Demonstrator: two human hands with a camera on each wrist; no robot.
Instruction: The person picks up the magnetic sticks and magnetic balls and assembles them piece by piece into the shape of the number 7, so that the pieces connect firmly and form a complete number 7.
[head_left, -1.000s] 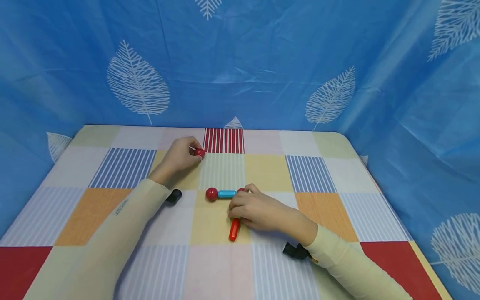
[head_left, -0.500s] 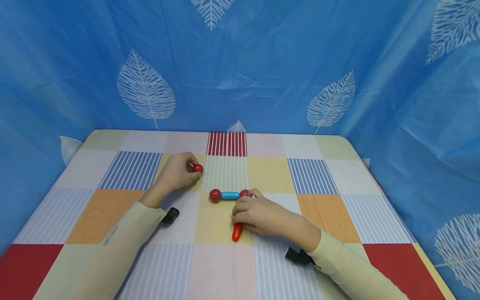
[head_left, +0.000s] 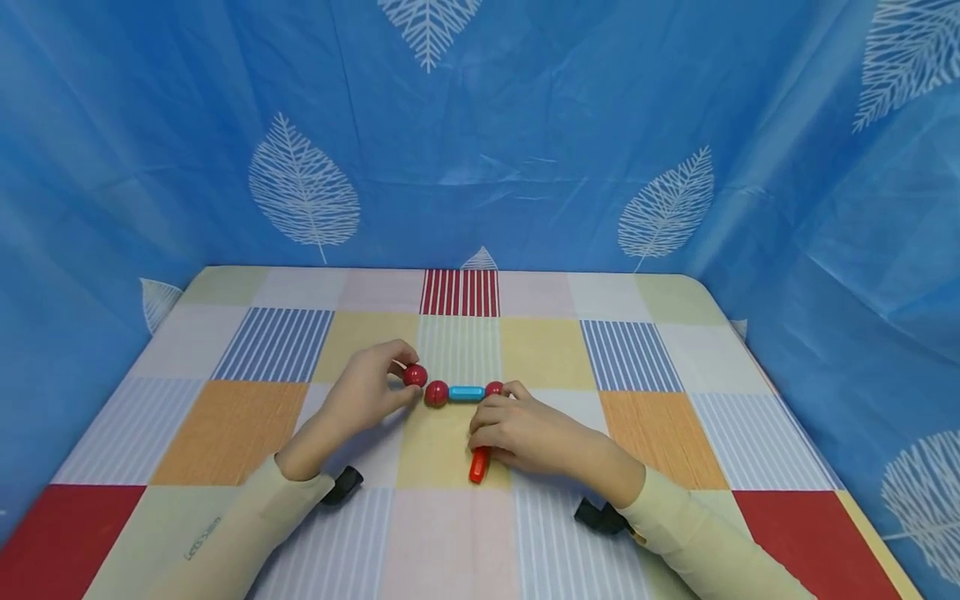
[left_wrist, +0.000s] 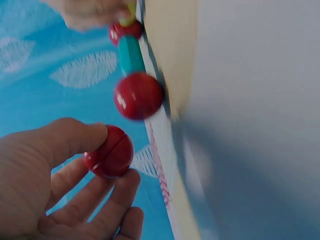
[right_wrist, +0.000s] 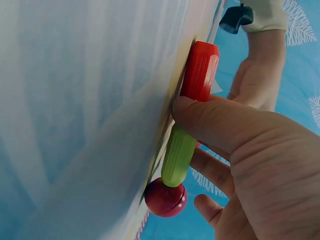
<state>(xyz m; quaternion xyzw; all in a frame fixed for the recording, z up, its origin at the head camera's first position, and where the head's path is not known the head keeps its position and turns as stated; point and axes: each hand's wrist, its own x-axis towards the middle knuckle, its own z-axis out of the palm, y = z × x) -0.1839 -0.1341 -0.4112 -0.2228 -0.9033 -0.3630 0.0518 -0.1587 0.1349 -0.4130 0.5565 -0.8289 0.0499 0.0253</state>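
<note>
In the head view my left hand [head_left: 363, 390] pinches a red ball [head_left: 415, 376] between thumb and fingers. A groove runs around that red ball [left_wrist: 112, 152] in the left wrist view. Very near it, a second red ball [head_left: 437, 393] adjoins a blue rod [head_left: 467, 394], whose other end meets a third red ball [head_left: 493, 388]. My right hand [head_left: 528, 429] grips the rods beside that third ball. In the right wrist view its thumb lies across the meeting place of a red rod [right_wrist: 201, 70] and a green rod [right_wrist: 179, 155]. A red ball [right_wrist: 165, 198] touches the green rod's end.
A patchwork-patterned cloth [head_left: 450, 533] covers the table. Blue curtains [head_left: 525, 125] with white leaf prints stand behind and at both sides. Black wrist cameras [head_left: 342, 486] sit below each forearm.
My left hand has brought its red ball toward me and slightly right, close to the ball at the blue rod's left end. My right hand stays nearly still on the rods.
</note>
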